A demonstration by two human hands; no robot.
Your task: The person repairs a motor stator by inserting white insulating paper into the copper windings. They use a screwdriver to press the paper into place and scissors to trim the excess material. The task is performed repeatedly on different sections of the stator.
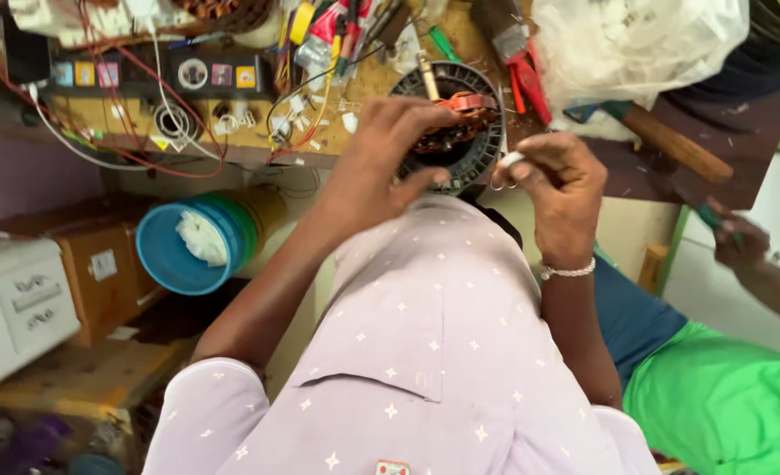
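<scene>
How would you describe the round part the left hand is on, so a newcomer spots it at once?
Start at the cluttered wooden workbench along the top of the view. At its near edge, just ahead of the lilac shirt, sits a round black ribbed motor stator with copper-coloured windings, under the left hand. It is the only ring-shaped black part there, left of the red-handled pliers.

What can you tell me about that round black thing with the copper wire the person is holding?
The round black part looks like a motor stator: a ribbed dark ring with reddish copper windings inside. It rests at the workbench edge, tilted toward the person. The left hand grips its near side; the right hand, pinching something small and white, is beside its rim.
</scene>
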